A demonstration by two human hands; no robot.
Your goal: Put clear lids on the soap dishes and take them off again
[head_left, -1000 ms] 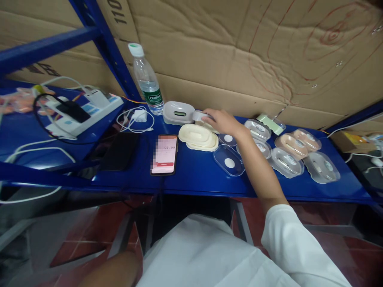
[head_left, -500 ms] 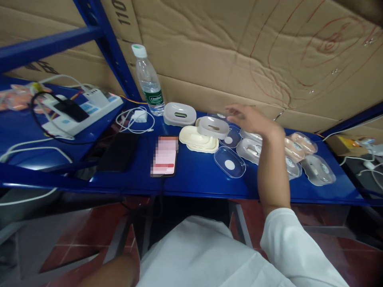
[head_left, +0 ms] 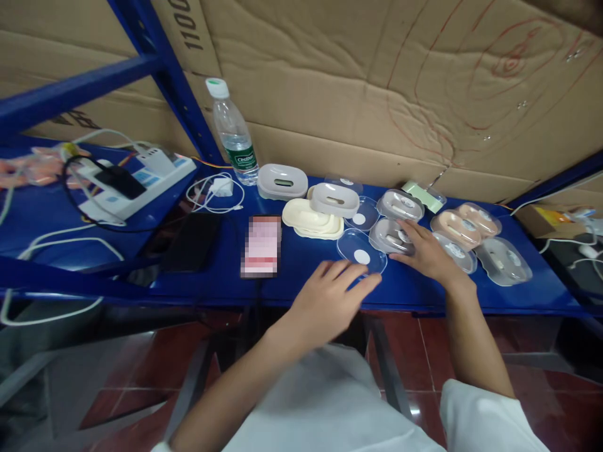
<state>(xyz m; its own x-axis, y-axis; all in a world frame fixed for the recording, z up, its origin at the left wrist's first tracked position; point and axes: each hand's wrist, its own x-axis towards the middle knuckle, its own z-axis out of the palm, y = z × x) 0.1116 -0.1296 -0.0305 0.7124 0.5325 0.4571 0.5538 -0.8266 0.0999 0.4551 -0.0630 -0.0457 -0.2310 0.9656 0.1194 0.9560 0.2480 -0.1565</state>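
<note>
At left stands a smooth plastic bottle (head_left: 238, 135) with a green label; next come a matte grey tray (head_left: 267, 182), oval and slotted, and scalloped cream lids (head_left: 306, 220), stacked. The left hand (head_left: 330, 301) is loosely spread, seemingly holding nothing, by a flat clear lid (head_left: 349, 247). Just right of that lid, on the blue table (head_left: 424, 294), sits a grey box (head_left: 387, 233) under glossy clear plastic, probably light, stiff and slippery, best gripped low along its sides. The right hand (head_left: 426, 251) spans its right end; whether it grips, I cannot tell
</note>
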